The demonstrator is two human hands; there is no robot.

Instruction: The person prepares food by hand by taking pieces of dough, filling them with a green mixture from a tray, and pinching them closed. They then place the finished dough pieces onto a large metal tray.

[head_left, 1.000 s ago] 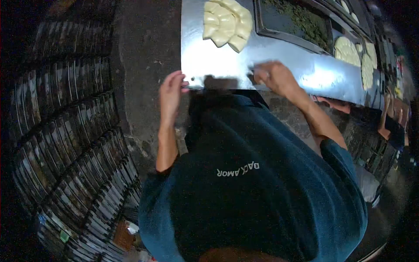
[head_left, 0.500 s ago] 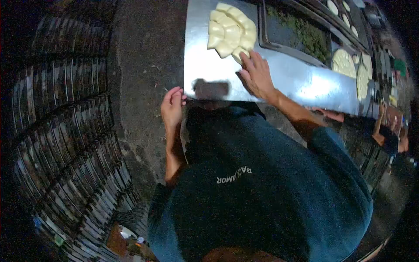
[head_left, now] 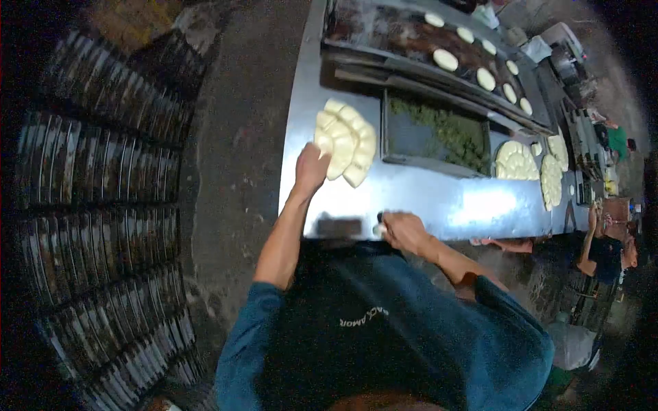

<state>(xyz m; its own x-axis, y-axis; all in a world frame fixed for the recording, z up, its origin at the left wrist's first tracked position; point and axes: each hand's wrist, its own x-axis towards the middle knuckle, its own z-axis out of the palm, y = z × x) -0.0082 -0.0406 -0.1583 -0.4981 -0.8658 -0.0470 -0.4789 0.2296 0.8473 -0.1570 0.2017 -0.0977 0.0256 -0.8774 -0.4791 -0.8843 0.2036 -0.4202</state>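
A fan of pale, smooth dough pieces (head_left: 351, 144) lies on the shiny metal table, close to its left end. My left hand (head_left: 312, 171) is at the near left side of this fan, fingers curled onto a piece of dough. Nearer my body, at the table's front edge, my right hand (head_left: 408, 233) is closed, with a small pale dough piece (head_left: 378, 230) showing at its fingertips. A dark blurred patch (head_left: 339, 226) shows on the metal between my hands.
Behind the fan stands a rectangular tray of green crumbly filling (head_left: 439, 133). A large dark baking tray (head_left: 391, 34) holds several pale dough rounds. More dough (head_left: 517, 161) lies to the right, near another person (head_left: 603, 253). Stacked trays (head_left: 103, 240) line the left.
My left hand has moved from the table's corner onto the dough. My right hand has drawn back from the fan toward the front edge with a dough piece. The view has shifted.
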